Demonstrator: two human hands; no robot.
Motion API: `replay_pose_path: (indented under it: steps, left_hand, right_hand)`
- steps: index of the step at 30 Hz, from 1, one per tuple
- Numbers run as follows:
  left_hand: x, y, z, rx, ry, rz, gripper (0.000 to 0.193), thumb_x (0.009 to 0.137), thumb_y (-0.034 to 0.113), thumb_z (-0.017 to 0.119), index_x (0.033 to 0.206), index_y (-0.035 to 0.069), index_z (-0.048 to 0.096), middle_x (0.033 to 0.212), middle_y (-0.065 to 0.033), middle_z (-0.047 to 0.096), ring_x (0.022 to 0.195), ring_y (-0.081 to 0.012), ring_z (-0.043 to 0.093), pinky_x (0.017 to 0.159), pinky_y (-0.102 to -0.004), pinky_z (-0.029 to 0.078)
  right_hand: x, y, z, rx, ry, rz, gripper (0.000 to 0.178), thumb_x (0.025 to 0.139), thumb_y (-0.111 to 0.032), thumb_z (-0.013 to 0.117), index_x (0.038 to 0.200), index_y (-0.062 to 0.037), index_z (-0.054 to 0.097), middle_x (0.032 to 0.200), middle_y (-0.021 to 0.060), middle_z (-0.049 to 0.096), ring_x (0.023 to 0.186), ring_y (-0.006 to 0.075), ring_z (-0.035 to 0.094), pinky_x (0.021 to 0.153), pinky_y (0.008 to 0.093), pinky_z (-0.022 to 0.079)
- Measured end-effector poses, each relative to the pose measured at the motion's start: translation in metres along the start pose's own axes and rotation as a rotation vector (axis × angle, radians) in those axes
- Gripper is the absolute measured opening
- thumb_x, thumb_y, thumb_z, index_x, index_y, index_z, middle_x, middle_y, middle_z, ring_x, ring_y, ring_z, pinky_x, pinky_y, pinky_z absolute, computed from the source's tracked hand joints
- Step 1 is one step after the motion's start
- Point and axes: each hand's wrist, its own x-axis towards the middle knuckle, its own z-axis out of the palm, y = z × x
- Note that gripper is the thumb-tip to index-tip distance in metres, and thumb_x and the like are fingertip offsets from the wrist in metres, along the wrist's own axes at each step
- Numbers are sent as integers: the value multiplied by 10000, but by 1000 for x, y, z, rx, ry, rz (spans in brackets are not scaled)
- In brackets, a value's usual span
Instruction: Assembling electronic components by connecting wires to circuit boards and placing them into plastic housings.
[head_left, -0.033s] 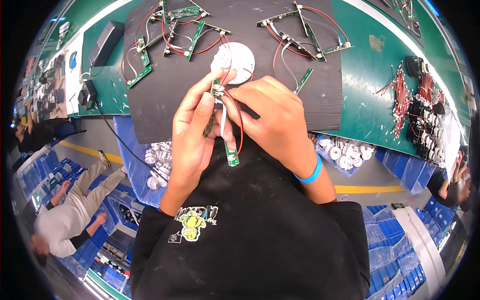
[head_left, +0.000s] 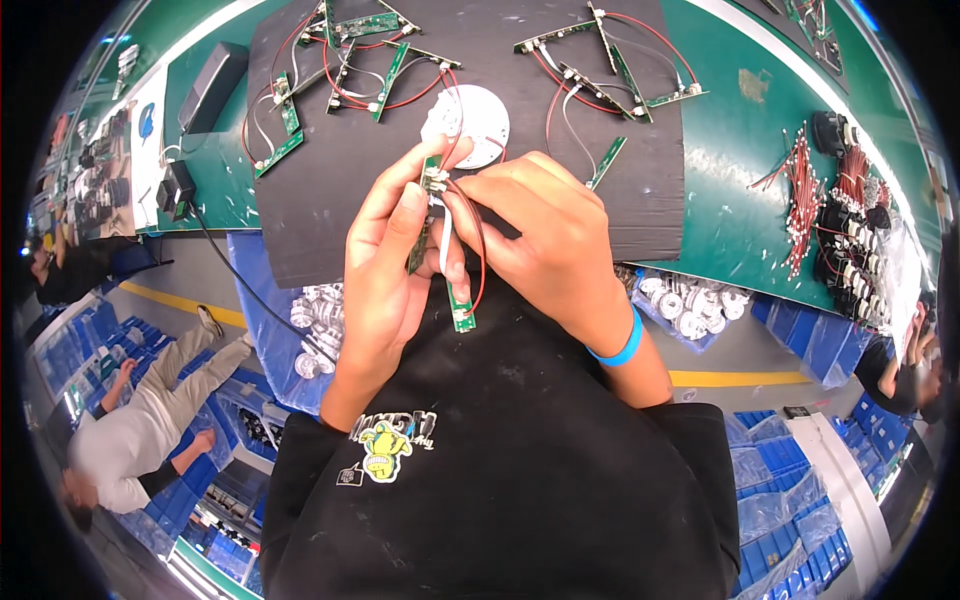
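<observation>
Between the thumb and fingers of my left hand point(head_left: 385, 245) is a narrow green circuit board point(head_left: 432, 172), with small white connectors on its edge. A second green board point(head_left: 464, 315) hangs below my left fingers, joined by a white flat cable point(head_left: 446, 238) and a dark red wire point(head_left: 483, 255). My right hand point(head_left: 550, 230) is closed in a pinch, its fingertips against the connectors and the start of the wire. Whatever the pinch holds is hidden. Just beyond my hands, a round white disc point(head_left: 486, 112) lies on the black mat point(head_left: 330, 205), with a thin red wire across it.
Wired board sets lie at the mat's far left point(head_left: 385, 85) and far right point(head_left: 622, 80). Red wire bundles point(head_left: 797, 200) sit on the green table's right side. Bags of white round parts point(head_left: 693, 308) hang below the edge. A black cable point(head_left: 235, 265) droops at left.
</observation>
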Motion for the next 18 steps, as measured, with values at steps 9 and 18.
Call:
replay_pose_path:
  steps: [9, 18]
  left_hand:
    - [1, 1, 5, -22, -14, 12, 391, 986, 193, 418, 1326, 1, 396, 1333, -165, 466, 618, -84, 553, 471, -239, 504]
    - [0, -6, 0, 142, -28, 76, 421, 967, 193, 467, 1340, 15, 390, 1343, -168, 457, 622, -115, 562, 528, -247, 531]
  right_hand:
    - [0, 0, 0, 26, 46, 36, 214, 645, -9, 760, 841, -42, 680, 710, 35, 584, 633, 190, 544, 548, 295, 441]
    - [2, -4, -5, 250, -5, 217, 175, 685, -10, 692, 853, -59, 685, 735, 40, 562, 684, 221, 546, 606, 321, 460]
